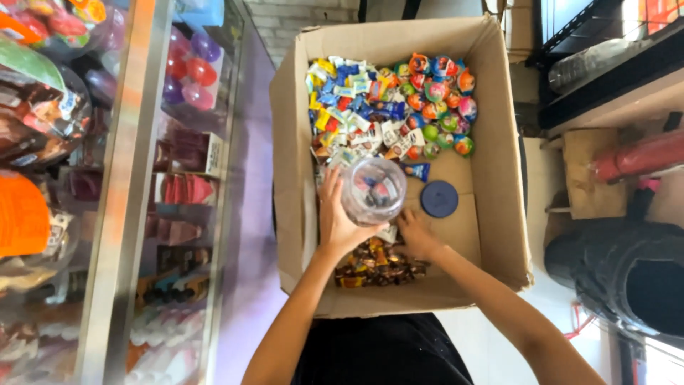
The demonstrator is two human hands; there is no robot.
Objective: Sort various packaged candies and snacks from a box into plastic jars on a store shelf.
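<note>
I look down into a large cardboard box (pixel 499 214). My left hand (pixel 336 217) grips the side of a clear plastic jar (pixel 373 190), open at the top, with a few wrapped sweets inside. My right hand (pixel 417 235) reaches down beside the jar's base, fingers bent onto a pile of brown and gold wrapped sweets (pixel 377 265). Whether it holds any I cannot tell. The jar's dark blue lid (pixel 439 199) lies flat on the box floor just right of the jar.
Blue, white and yellow wrapped sweets (pixel 349 107) and colourful round egg-shaped packs (pixel 445 103) fill the far end of the box. A glass display case (pixel 142 214) with stocked shelves stands on the left. On the right are a dark bag (pixel 627 271) and shelving (pixel 613 71).
</note>
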